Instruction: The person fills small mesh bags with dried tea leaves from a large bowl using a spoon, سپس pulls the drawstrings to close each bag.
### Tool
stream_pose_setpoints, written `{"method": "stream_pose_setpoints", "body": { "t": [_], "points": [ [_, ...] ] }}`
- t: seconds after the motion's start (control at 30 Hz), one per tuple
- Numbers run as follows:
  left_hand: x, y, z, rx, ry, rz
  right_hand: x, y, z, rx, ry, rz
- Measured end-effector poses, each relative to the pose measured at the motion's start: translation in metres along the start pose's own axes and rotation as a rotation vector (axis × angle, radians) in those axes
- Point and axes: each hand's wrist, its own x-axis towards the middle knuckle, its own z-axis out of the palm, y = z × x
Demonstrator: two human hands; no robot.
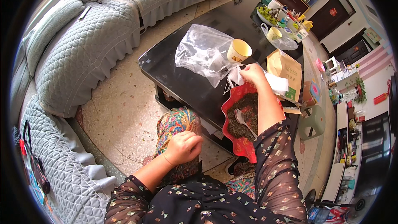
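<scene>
My right hand [252, 73] reaches over the black table and pinches a small white drawstring pouch [235, 74]. More white pouches lie in and about a clear plastic bag [202, 49] to its left. Just beyond the hand a yellow paper cup [239, 50] stands on or against the bag's edge. Under my right forearm lies a red scalloped tray [227, 112] of dark, dried leaf-like bits, with a metal spoon [243, 121] resting in it. My left hand [183, 147] is loosely closed over my knee and shows nothing in it.
A brown paper bag [284, 68] and white packets [276, 82] stand right of the hand. Farther back are green grapes [266, 15], another paper cup [274, 33] and pens. The black table's edge [186, 99] runs before my knees. A grey quilted sofa [90, 49] is at left, a green stool [312, 123] at right.
</scene>
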Motion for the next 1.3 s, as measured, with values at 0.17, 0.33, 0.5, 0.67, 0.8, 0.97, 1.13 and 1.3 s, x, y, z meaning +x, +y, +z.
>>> {"method": "stream_pose_setpoints", "body": {
  "t": [0.17,0.33,0.5,0.67,0.8,0.97,1.13,1.3],
  "points": [
    [-0.002,0.000,0.002,0.016,-0.005,-0.008,-0.017,0.007,-0.015,-0.110,0.267,-0.129],
    [-0.001,0.002,0.002,0.025,0.010,-0.002,-0.039,-0.002,-0.029,-0.184,0.370,-0.205],
    [-0.002,0.002,0.003,0.030,0.024,0.010,-0.055,0.001,-0.040,0.097,0.408,-0.297],
    [0.002,0.007,-0.002,-0.110,0.033,-0.132,-0.106,-0.002,-0.047,0.723,0.244,-0.385],
    [0.022,0.013,-0.009,-0.119,0.135,-0.076,-0.162,-0.005,-0.048,1.088,-0.001,-0.358],
    [0.057,0.040,-0.021,-0.109,0.189,-0.082,-0.209,-0.010,-0.030,1.284,-0.070,-0.380],
    [0.079,0.064,-0.016,-0.025,0.133,0.002,-0.237,-0.009,-0.006,1.306,-0.050,-0.365],
    [0.079,0.067,-0.002,0.135,0.000,-0.046,-0.253,-0.011,0.010,1.372,-0.078,-0.276]
  ]
}}
